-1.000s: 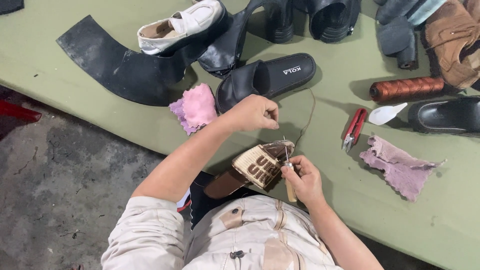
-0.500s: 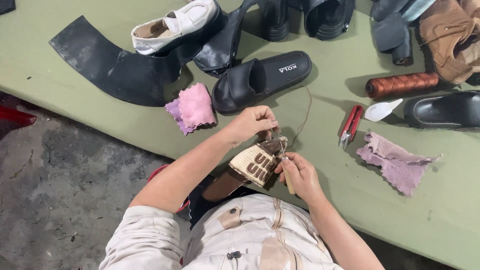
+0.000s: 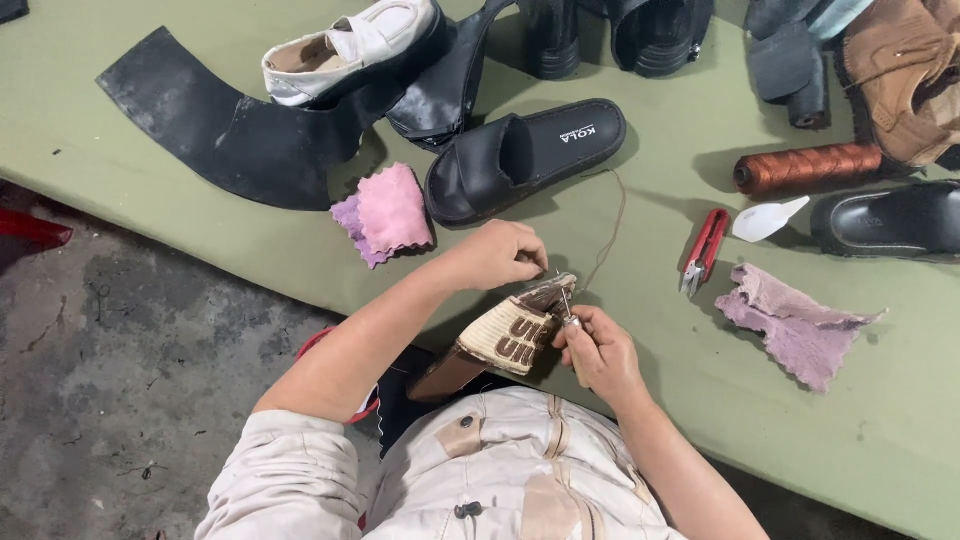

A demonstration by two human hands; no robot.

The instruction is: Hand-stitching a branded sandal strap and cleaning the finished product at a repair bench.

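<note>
Head view, looking down on a green table point(image 3: 250, 240) with shoes and scraps spread across it. Taking the black slide sandal point(image 3: 525, 160) as the landmark: nothing lies inside it, its footbed bare, and the white shoe point(image 3: 350, 50) up-left of it is likewise empty as far as shows.

Just below the sandal, at the table's near edge, the person holds a tan knitted shoe with a brown sole point(image 3: 500, 340). The left hand point(image 3: 500, 255) is closed at the shoe's upper end, fingertips pinched together; a thin brown thread point(image 3: 612, 225) curves up from that spot toward the sandal's heel. The right hand point(image 3: 600, 355) sits just right of the shoe, fingers curled shut around a sewing awl point(image 3: 567, 312) whose metal tip meets the shoe's edge.

Left of the sandal, touching its toe, lies a pink cloth point(image 3: 385, 212). Right of it come red thread snips point(image 3: 703, 250), a white plastic scoop point(image 3: 768, 220) and a spool of rust-brown thread point(image 3: 810, 168). Below-right lies a mauve rag point(image 3: 790, 325). A curved black rubber sheet point(image 3: 220, 125) stretches away to the sandal's left.
</note>
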